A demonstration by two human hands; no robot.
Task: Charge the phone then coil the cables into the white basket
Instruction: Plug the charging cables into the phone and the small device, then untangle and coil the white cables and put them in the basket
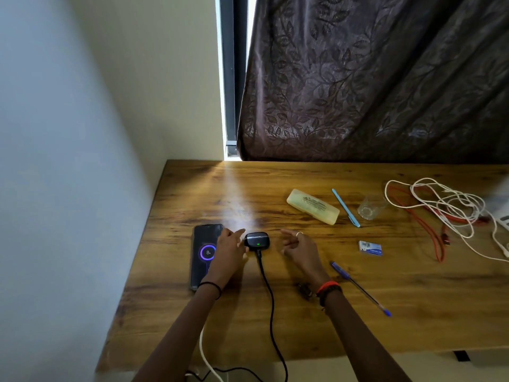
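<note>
A dark leaf-patterned curtain [371,78] hangs behind the wooden counter [275,321], with a pale wall [68,161] on the left. At the counter's far right lies a loose tangle of white cables [446,205], overlapping a red cable [429,232] that trails toward the front. A black cable [271,299] runs from the front edge up to a small black device [257,239] with a green light, set near the middle. The phone [202,244] lies flat and screen-up at the left, just beside that device, showing a glowing ring and an 8. The left grip [230,249] rests over the phone's right edge, fingers straight and apart, tips close to the black device. The right grip [298,248] hovers on the device's other side, fingers loosely curled, holding nothing. A white cable [205,351] drops off the front edge under the left forearm; its end is hidden. Farther back sit a yellowish case [312,206], a light blue pen [345,207] and a clear glass [369,208]. A dark blue pen [358,286] lies by the right wrist, a small blue-and-white box [370,248] beyond it.
</note>
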